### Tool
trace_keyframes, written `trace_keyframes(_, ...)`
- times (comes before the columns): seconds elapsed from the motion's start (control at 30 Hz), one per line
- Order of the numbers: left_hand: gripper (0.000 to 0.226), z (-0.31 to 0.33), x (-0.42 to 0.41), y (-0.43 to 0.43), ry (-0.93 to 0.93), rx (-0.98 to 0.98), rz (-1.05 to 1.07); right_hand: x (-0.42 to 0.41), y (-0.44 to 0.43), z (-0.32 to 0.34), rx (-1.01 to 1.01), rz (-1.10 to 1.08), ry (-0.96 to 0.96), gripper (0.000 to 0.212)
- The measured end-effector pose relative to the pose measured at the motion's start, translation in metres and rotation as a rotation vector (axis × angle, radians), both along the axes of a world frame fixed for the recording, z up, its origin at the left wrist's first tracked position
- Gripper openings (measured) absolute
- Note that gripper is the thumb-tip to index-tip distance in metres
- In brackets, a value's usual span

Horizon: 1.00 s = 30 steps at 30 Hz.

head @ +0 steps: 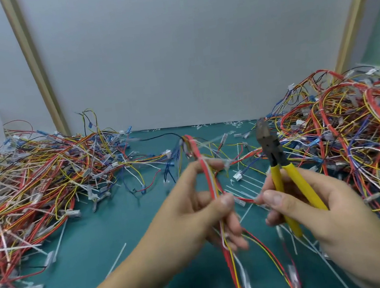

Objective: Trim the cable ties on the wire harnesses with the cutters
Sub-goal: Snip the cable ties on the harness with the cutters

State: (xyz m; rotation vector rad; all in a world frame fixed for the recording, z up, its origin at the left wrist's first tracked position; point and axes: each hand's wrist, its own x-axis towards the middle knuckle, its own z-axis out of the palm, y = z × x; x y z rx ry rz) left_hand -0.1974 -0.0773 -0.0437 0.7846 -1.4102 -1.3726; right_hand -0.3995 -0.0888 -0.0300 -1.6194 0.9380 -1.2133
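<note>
Harness (209, 182) pinched in left hand (192, 210), cutters (272, 148) gripped in right hand (323, 206), wire piles (33, 182) both sides, tie offcuts (245, 189) on mat (112, 225)

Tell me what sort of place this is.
Probably a wire-harness assembly bench in a workshop or factory. A left pile and a right pile of coloured harnesses lie on a green mat, white cable-tie offcuts litter it, and the left hand holds a harness, the right hand yellow-handled cutters.
</note>
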Motion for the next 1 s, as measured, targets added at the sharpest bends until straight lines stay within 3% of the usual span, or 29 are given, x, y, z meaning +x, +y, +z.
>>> trace_keyframes(0.17, 0.033, -0.004, -0.005, 0.006, -0.127, -0.03, -0.276, -0.002, 0.0, 0.001, -0.096, -0.057, -0.085, 0.022)
trace_keyframes(0.43, 0.032, -0.002, -0.002, 0.005, -0.169, -0.064, -0.34, -0.003, -0.004, -0.006, -0.065, -0.017, -0.036, 0.01)
trace_keyframes(0.6, 0.031, 0.001, -0.003, 0.002, -0.22, -0.099, -0.19, -0.003, -0.006, -0.009, -0.067, -0.022, -0.053, 0.015)
trace_keyframes(0.73, 0.055, 0.001, -0.006, 0.0, -0.165, -0.041, 0.084, -0.002, -0.003, -0.009, -0.118, -0.03, 0.036, 0.013)
trace_keyframes(0.9, 0.023, -0.004, -0.006, -0.002, -0.108, 0.043, 0.182, -0.002, 0.001, -0.011, -0.186, -0.129, 0.22, 0.015)
trace_keyframes(1.0, 0.018, -0.006, -0.006, -0.003, -0.016, 0.105, 0.154, -0.002, -0.001, -0.01, -0.222, -0.182, 0.234, 0.017)
